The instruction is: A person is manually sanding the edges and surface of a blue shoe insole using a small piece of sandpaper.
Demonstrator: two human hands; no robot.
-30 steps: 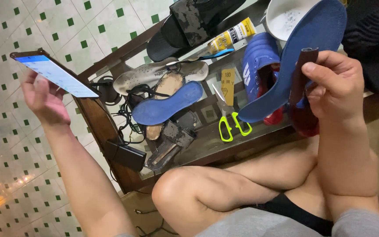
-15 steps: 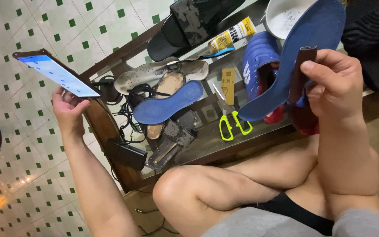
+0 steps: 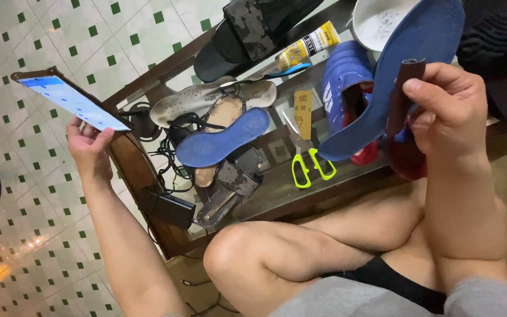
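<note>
The left hand (image 3: pixel 91 154) is raised out to the side, arm stretched over the floor, palm up, fingers loosely curled under a phone (image 3: pixel 68 100) that rests on the fingertips and thumb with its lit blue screen tilted toward the camera. The right hand (image 3: pixel 450 111) is lifted above the table's near edge, forearm upright, fingers closed around a blue insole (image 3: pixel 382 100) and a dark brown strip (image 3: pixel 399 94) pinched against it by the thumb; the insole rises from the hand toward the upper right, its broad end over the white bowl (image 3: pixel 377 20). Below both arms are the person's bare crossed legs. The table (image 3: pixel 277 199) is low, glass-topped with a dark wooden frame, and crowded: a second blue insole (image 3: pixel 224 144) lies flat over a tan sole (image 3: pixel 221 117), beside a pale grey insole (image 3: pixel 206 97), black cables (image 3: pixel 171 141) and a worn black sole piece (image 3: pixel 230 188). Scissors (image 3: pixel 309 164) with neon yellow handles lie near the table's front edge, a yellow glue tube (image 3: pixel 306 47) farther back, a blue shoe (image 3: pixel 347 82) just behind the held insole, and a black sandal (image 3: pixel 253 29) at the far edge. The floor (image 3: pixel 30 35) is glossy white tile with small green squares.
</note>
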